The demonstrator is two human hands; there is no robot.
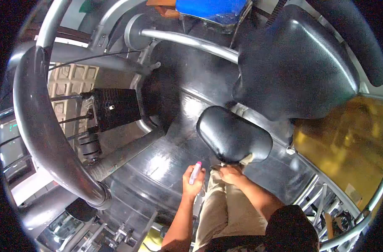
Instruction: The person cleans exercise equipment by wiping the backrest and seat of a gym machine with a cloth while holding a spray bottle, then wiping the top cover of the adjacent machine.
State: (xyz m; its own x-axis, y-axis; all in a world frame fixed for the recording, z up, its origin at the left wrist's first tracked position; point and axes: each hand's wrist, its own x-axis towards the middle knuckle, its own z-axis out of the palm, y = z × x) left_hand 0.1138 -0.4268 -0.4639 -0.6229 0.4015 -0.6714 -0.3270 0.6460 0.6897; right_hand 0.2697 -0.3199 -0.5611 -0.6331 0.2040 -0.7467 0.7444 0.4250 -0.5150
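Note:
My left hand [192, 183] is wrapped round a small white bottle [195, 173] with a pink top, held upright in front of my left leg. My right hand [229, 174] rests at my thigh, just below a black padded cushion [235, 134]; its fingers are bent round something dark that I cannot make out. The cushion has rounded ends and a shiny surface. Both hands are close together, with a short gap between them.
A thick grey curved tube [53, 126] and a weight stack [116, 110] stand at left. A large black padded seat [296, 67] is at upper right, above a yellowish panel [342, 143]. Blue padding [212, 10] lies at the top; metal fittings [120, 233] are at lower left.

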